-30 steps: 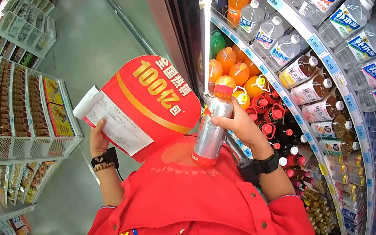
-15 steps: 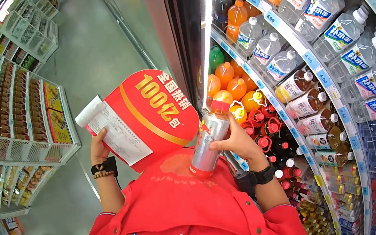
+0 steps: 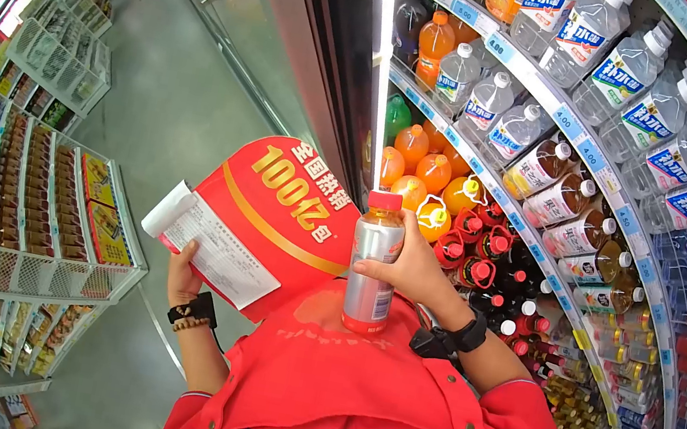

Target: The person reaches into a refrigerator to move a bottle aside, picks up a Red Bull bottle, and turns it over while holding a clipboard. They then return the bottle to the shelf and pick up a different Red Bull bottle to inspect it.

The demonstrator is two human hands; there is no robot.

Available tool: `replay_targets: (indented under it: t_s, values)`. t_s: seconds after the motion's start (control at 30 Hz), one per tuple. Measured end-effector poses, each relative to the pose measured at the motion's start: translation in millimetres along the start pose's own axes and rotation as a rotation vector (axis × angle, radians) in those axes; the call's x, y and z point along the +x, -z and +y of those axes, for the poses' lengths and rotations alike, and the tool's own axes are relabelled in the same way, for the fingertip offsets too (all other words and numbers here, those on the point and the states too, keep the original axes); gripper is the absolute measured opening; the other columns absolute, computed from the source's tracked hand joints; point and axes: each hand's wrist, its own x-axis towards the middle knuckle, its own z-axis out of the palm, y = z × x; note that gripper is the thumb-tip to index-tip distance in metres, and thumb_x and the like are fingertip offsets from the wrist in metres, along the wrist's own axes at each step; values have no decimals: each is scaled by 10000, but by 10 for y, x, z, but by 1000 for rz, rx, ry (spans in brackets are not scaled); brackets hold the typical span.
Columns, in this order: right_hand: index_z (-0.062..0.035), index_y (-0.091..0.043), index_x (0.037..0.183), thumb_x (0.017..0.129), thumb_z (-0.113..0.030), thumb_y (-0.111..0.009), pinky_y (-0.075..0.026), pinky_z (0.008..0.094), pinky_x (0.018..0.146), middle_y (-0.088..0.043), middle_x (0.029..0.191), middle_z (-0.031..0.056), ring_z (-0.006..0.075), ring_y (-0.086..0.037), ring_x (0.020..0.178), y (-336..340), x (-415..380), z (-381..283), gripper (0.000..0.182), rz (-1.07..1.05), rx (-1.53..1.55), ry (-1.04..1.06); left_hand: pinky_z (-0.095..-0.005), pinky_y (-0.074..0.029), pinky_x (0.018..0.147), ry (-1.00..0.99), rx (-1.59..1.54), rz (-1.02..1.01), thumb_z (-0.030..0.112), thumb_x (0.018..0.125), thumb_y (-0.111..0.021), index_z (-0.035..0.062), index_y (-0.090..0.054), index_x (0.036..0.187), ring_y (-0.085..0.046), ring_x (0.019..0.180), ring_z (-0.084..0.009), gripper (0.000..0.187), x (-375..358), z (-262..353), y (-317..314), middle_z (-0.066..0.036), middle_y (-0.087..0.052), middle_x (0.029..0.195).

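Wrapped around a silver bottle with a red cap (image 3: 367, 297), my right hand (image 3: 421, 270) keeps it upright in front of my red top. My left hand (image 3: 184, 274) grips the lower left edge of a red cardboard sign (image 3: 288, 269) printed with large gold characters. A printed paper sheet (image 3: 221, 257) lies on the sign, its top end curled over, and my left thumb rests on its edge. The bottle overlaps the right edge of the sign.
At the right, a lit cooler holds rows of clear water bottles (image 3: 621, 75), orange drink bottles (image 3: 433, 173) and dark bottles with red caps (image 3: 478, 270). A price-tag rail (image 3: 567, 121) edges each shelf. Across the grey floor (image 3: 150, 61) stands a wire snack rack (image 3: 39, 271).
The silver bottle has turned in my right hand, so a barcode now shows on its side, and it sits slightly lower. The sign and paper have shifted slightly downward.
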Motion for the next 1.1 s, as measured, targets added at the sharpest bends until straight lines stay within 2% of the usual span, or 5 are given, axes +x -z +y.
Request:
replay_targets:
  t_s: [0.27, 0.4, 0.63, 0.93, 1.1]
  values:
    - [-13, -454, 1099, 828, -478, -578, -467, 381, 784, -610, 987, 193, 293, -612, 943, -61, 91, 34, 552, 165, 88, 127, -398, -434, 942, 14, -12, -16, 113, 804, -618, 9, -340, 1296, -525, 1084, -267, 574, -10, 10, -1, -121, -508, 1220]
    - [-15, -443, 1103, 902, -514, -429, -423, 296, 787, -567, 941, 115, 178, -549, 871, -121, 187, 301, 538, 124, 267, 56, -401, -434, 942, 2, -4, -12, 126, 797, -632, 10, -351, 1290, -526, 1084, -268, 580, -20, 16, -34, -122, -513, 1217]
    - [-19, -348, 1261, 824, -348, -634, -396, 293, 907, -506, 1153, 113, 152, -486, 1073, -140, 166, 108, 617, -244, 784, -54, -396, -460, 913, 1, -20, -30, 113, 799, -616, -4, -363, 1278, -555, 1054, -273, 554, 33, -32, 58, -133, -531, 1194]
    - [6, -374, 1221, 717, -302, -738, -438, 304, 864, -539, 1107, 116, 164, -534, 1008, -391, 379, -116, 694, -254, 446, -132, -377, -490, 875, 9, -26, 23, 108, 808, -611, -1, -393, 1253, -582, 1015, -259, 508, -32, -88, 25, -129, -550, 1165]
    - [33, -349, 1243, 701, -341, -747, -424, 320, 886, -525, 1136, 181, 233, -522, 1067, -641, 576, -398, 770, -353, -70, 22, -357, -490, 857, 45, -89, 135, 84, 830, -597, -48, -462, 1197, -592, 990, -243, 414, -113, -177, 31, -137, -577, 1130]
